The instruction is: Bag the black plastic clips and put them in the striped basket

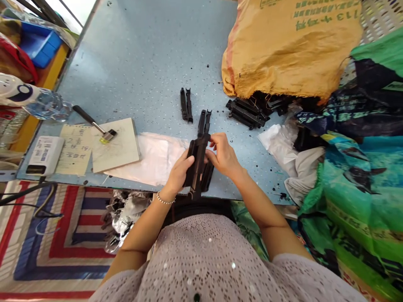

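Note:
Near the table's front edge, my left hand is closed around long black plastic parts, its thumb lying on top of them. My right hand is at their right side, fingers curled and thumb bent in against the black plastic; its fingertips are partly hidden. Under the hands, another black piece shows at the right, partly covered. A slim black plastic part lies by itself just beyond the hands. Farther right, several similar black parts are heaped at the mouth of an orange woven sack.
At left on the blue speckled table, a hammer rests on a pale square block, beside a handwritten note and a white device. A water bottle lies behind. Green-blue bags crowd the right.

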A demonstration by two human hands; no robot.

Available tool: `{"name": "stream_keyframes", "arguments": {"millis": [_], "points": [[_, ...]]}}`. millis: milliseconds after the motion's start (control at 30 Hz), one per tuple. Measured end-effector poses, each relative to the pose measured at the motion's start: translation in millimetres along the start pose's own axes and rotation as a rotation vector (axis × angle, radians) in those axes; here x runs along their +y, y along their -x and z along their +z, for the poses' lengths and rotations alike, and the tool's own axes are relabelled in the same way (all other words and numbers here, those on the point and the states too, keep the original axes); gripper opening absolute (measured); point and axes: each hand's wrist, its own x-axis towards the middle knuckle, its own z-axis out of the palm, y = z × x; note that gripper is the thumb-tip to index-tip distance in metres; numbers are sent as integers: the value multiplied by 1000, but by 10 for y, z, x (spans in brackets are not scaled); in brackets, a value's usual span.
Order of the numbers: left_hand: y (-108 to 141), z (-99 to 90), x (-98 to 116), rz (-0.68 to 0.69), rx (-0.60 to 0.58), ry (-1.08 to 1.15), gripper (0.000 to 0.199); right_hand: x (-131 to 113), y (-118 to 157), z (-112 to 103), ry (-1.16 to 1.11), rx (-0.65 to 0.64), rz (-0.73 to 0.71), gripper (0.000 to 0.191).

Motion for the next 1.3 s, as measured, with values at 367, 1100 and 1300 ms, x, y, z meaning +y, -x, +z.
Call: {"name": "stream_keyframes", "arguments": {"millis": [367, 1100, 1300], "points": [[0, 76, -110, -109, -203, 218, 58, 61, -43, 122, -124, -4, 32, 70], [-37, -177, -597, 196, 312, -963, 77, 508, -772, 358, 119, -159, 526, 62], [-250, -214, -147, 199, 280, -149, 57, -70, -84, 206, -188, -213, 187, 45]]}}
